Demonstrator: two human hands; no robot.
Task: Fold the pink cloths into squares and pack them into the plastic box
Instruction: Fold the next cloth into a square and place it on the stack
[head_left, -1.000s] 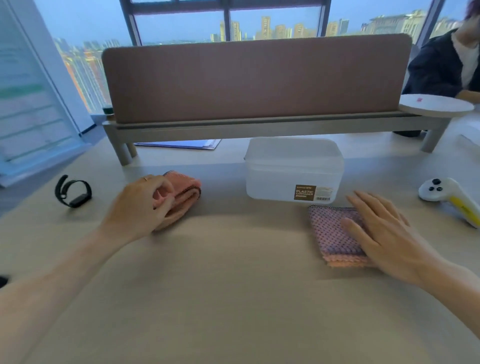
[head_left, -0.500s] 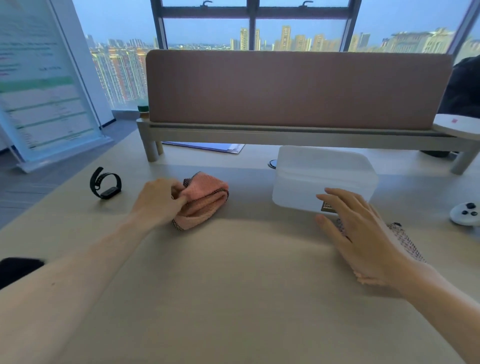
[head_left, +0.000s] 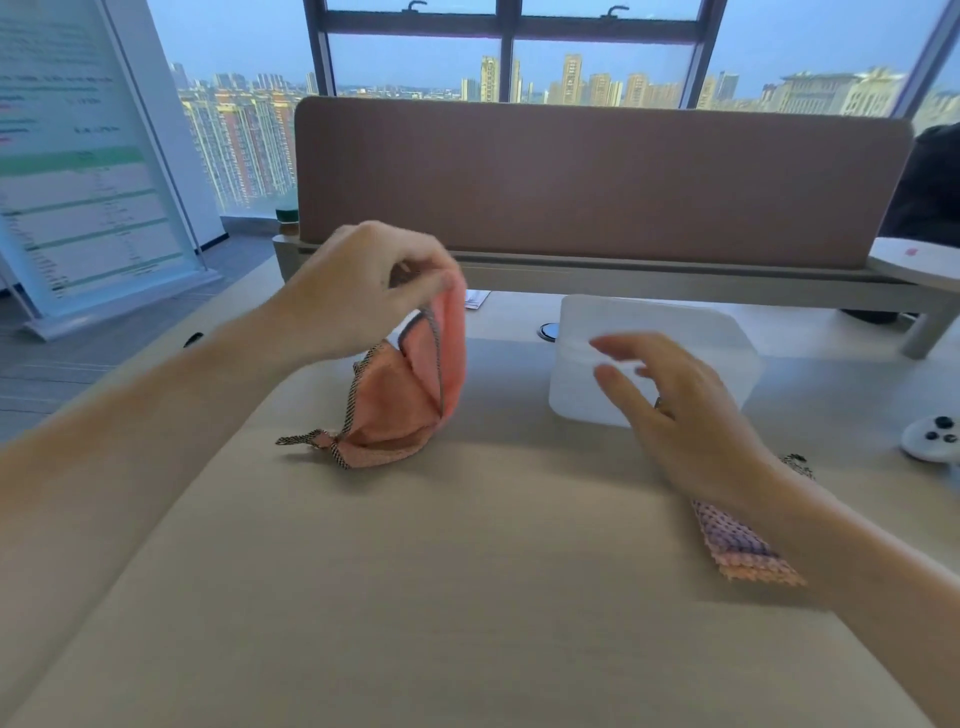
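Cloth (head_left: 410, 395) now lifted by left hand (head_left: 363, 286) (was on table (head_left: 415, 597))

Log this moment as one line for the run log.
left hand: lifting pink cloth by pinched top edge | right hand: open, before plastic box | folded cloth: on table, outside box

The right hand (head_left: 680, 410) is blurry and covers the front of the plastic box (head_left: 675, 332). The arm hides part of the folded cloth (head_left: 737, 551). The white controller (head_left: 932, 439) is cut off by the right edge. The words on the board (head_left: 78, 171) are too blurry to read.
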